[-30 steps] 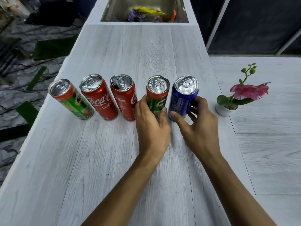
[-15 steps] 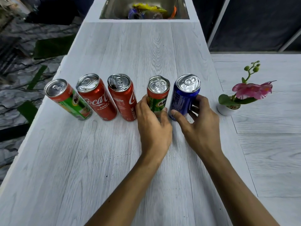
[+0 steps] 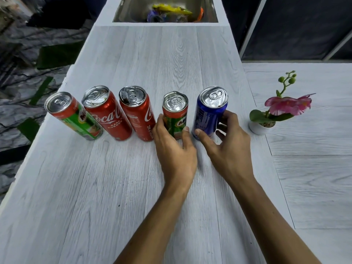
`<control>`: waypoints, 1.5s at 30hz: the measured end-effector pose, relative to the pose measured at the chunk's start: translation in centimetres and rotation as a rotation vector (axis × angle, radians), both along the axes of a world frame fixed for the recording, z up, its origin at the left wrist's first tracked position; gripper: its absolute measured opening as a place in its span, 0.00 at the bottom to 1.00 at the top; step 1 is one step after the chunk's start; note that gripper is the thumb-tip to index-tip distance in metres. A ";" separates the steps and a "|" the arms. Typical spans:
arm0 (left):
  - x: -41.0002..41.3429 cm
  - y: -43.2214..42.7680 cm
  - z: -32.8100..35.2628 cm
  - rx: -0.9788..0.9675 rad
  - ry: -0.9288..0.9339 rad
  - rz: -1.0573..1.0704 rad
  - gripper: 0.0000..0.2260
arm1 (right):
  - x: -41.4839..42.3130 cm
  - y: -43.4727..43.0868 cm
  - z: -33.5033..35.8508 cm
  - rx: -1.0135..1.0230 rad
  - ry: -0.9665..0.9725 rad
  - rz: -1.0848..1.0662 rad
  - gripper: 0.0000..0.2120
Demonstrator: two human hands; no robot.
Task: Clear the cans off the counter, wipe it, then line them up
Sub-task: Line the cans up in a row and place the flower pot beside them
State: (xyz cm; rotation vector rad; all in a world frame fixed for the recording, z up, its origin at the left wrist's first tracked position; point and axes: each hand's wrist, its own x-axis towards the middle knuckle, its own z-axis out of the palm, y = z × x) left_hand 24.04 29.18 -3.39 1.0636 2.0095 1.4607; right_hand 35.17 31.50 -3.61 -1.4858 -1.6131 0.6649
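the green can [image 3: 176,113] is gripped low by the curled left hand [image 3: 175,149], and the blue can [image 3: 211,111], upright just to its right on the counter [image 3: 114,187], is gripped by the right hand [image 3: 228,147].

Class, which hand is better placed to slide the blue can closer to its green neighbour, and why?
Right. The right hand has its grip round the blue can, thumb in front, fingers behind. The left hand is occupied, holding the green Milo can.

A pink flower [image 3: 287,105] stands in a white pot [image 3: 259,128]; colourful items [image 3: 171,10] lie in a steel sink [image 3: 126,11].
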 end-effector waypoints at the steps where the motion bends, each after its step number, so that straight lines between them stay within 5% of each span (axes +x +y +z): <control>1: 0.0 0.0 0.0 -0.004 0.000 0.001 0.29 | 0.0 0.0 0.0 -0.005 -0.005 0.000 0.31; 10: 0.7 -1.4 -0.6 -0.053 -0.018 -0.021 0.34 | 1.1 -1.2 0.1 -0.096 -0.194 0.013 0.37; 16: 0.3 -3.3 -0.9 -0.089 -0.027 -0.041 0.35 | 2.2 -3.0 0.6 -0.135 -0.363 0.066 0.32; 23: -1.2 -7.2 -0.7 -0.117 0.226 -0.171 0.24 | 3.6 -5.9 1.3 -0.095 -0.561 0.219 0.29; 30: -1.5 -9.1 0.0 -0.205 0.465 -0.567 0.26 | 6.4 -8.8 2.1 -0.040 -0.635 0.265 0.29; 45: 4.2 -8.0 1.5 -0.124 0.666 -0.822 0.28 | 12.9 -11.4 4.5 -0.060 -0.647 0.219 0.34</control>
